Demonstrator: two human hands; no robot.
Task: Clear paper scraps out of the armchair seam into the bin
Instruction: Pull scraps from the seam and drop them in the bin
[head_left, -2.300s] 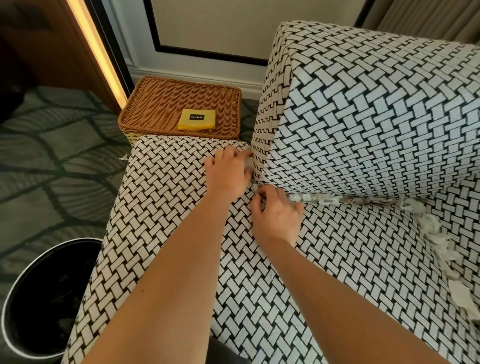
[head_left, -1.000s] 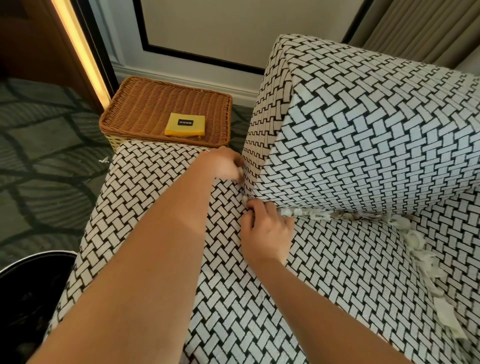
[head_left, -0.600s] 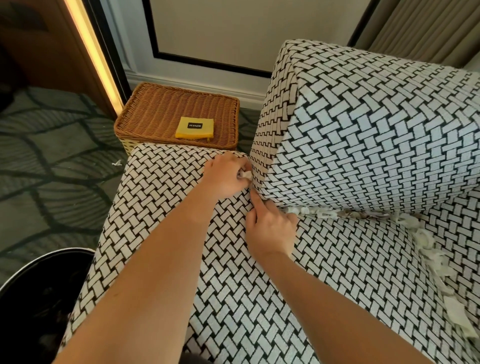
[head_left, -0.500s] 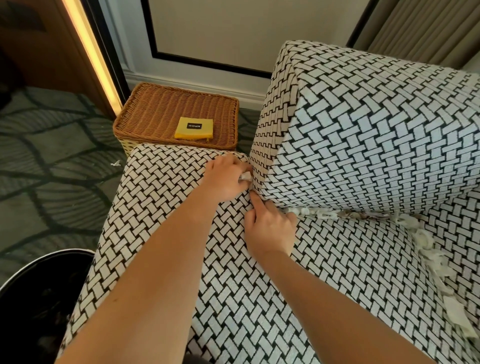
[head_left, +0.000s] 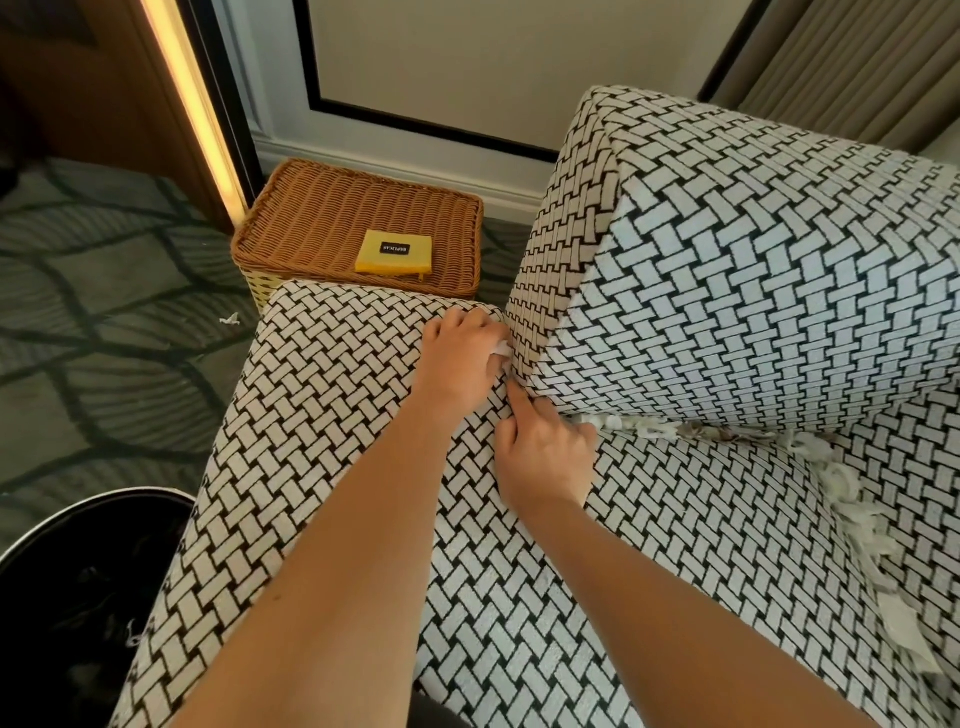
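Looking down on an armchair in black-and-white basket-weave fabric (head_left: 675, 545). The left hand (head_left: 457, 364) is at the far-left end of the seam (head_left: 893, 421) where the seat meets the raised upholstered block (head_left: 753, 286). Its fingers are curled together, pinching a small crumpled white paper scrap (head_left: 500, 349) right against the block's corner. The right hand (head_left: 545, 452) is just nearer, resting on the seat, with the index finger (head_left: 521, 402) straight and pushed into the seam. Its other fingers are curled under with the tips hidden, so I cannot tell if they grip paper. More torn white paper scraps (head_left: 644, 427) are wedged in a ragged line along the seam right of that hand, thin and shredded. Bigger wads and flat strips run down the right-hand seam toward the near edge. A round black bin (head_left: 78, 597) stands near left on the grey patterned carpet (head_left: 104, 364), beside the chair. Far left is a brown wicker basket (head_left: 322, 218) with a flat yellow pouch (head_left: 395, 253) on its lid. One stray white shred (head_left: 228, 319) lies on the carpet.
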